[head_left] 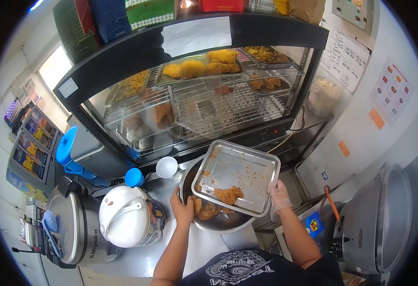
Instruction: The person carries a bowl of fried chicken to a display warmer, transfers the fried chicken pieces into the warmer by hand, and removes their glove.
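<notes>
A rectangular metal tray [247, 167] is held over a round steel bowl [228, 226]. Crumbs and a piece of fried chicken [229, 195] lie in the tray near its lower edge. More fried pieces [206, 209] show in the bowl below, at its left side. My right hand [280, 198], in a clear plastic glove, grips the tray's right edge. Bare, my left hand [182, 208] has its fingers round the bowl's left rim, close to the tray's lower left corner; its fingertips are partly hidden.
Behind the bowl stands a glass warming cabinet [194, 21] with trays of fried food. A white rice container [123, 214], a Miyako cooker [82, 229], a white cup [166, 167] and a blue cup [134, 177] are at the left. A large metal pot [376, 224] stands at the right.
</notes>
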### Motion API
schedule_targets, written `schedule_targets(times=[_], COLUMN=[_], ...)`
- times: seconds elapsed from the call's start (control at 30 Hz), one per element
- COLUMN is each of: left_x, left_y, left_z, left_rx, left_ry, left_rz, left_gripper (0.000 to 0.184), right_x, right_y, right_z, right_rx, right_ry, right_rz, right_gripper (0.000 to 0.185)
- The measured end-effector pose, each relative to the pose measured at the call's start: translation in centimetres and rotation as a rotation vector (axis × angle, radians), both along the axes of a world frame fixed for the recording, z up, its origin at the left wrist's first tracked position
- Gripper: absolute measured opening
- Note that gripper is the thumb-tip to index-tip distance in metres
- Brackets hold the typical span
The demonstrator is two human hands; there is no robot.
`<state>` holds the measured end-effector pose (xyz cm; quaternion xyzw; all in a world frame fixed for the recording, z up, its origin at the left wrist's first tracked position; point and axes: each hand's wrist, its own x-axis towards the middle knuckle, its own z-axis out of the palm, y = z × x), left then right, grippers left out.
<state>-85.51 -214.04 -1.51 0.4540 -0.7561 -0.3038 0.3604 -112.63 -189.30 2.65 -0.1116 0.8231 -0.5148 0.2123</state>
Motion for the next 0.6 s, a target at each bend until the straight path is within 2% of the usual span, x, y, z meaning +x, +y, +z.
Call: schedule_targets(times=[0.3, 0.37, 0.47, 0.5, 0.6], left_x=[-1.7, -1.5, -1.0, -0.9, -0.7], left_y=[-2.4, -3.2, -4.4, -4.4, -4.6], left_z=[3.9, 2.6, 0.3, 0.2, -0.7], left_rx=[0.11, 0.142, 0.302, 0.296, 0.279], left_ry=[-0.129, -0.072, 0.05, 0.063, 0.102], left_rz=[-0.026, -0.044, -0.084, -0.097, -0.118], left_gripper=[0.064, 0.063, 0.061, 0.061, 0.061], right_x=[0.2, 0.2, -0.9, -1.1, -2.2], right_y=[-0.6, -0.6, 0.0, 0.0, 0.1], right_z=[0.6, 2.3, 0.7, 0.3, 0.7], right_rx=[-0.032, 0.028, 0.124, 0.127, 0.246], right_ry=[-0.104, -0.177, -0.18, -0.098, -0.1], right_rz=[0.077, 0.08, 0.115, 0.147, 0.138], right_gripper=[0.037, 0.041, 0.046, 0.051, 0.053])
